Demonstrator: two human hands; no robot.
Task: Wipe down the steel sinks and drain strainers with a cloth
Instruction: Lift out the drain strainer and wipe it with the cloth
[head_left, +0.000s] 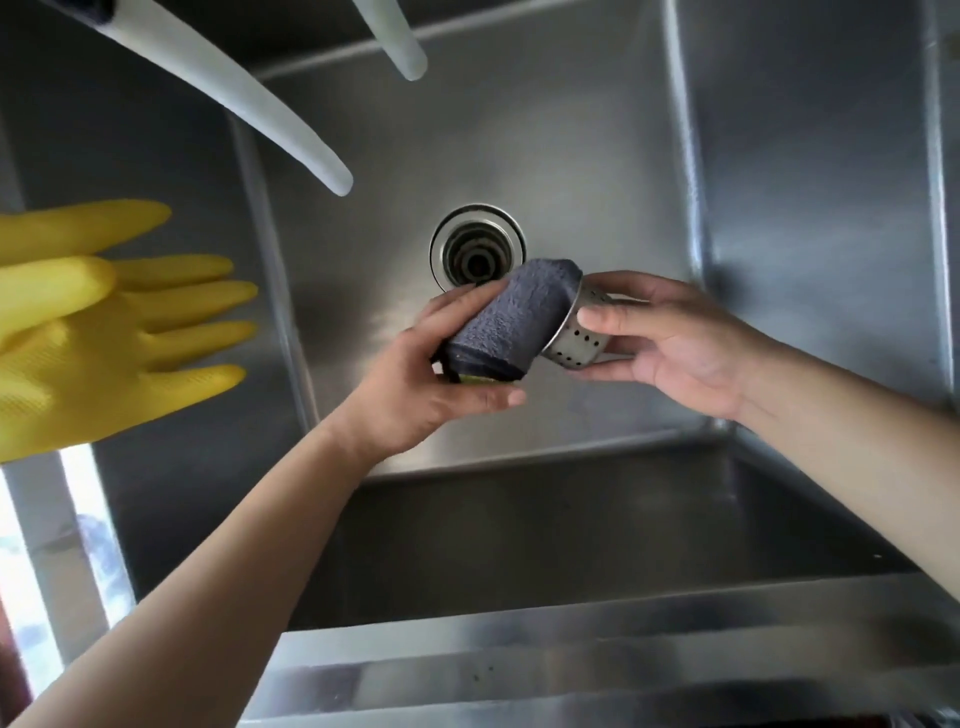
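Observation:
Over the steel sink (519, 156) my left hand (415, 395) grips a folded dark grey cloth (514, 317) with a yellow layer showing at its lower edge. The cloth presses against the rim of a perforated steel drain strainer (584, 340), a small basket with rows of holes. My right hand (670, 343) holds that strainer from the right, thumb on top and fingers curled beneath it. Both are held above the sink floor, just in front of the open drain hole (475, 249), which has no strainer in it.
Yellow rubber gloves (104, 322) hang at the left, over the sink's left wall. Two pale hoses (270, 114) reach down from the top. The sink's steel front rim (571, 654) runs along the bottom. A second steel wall (810, 156) rises on the right.

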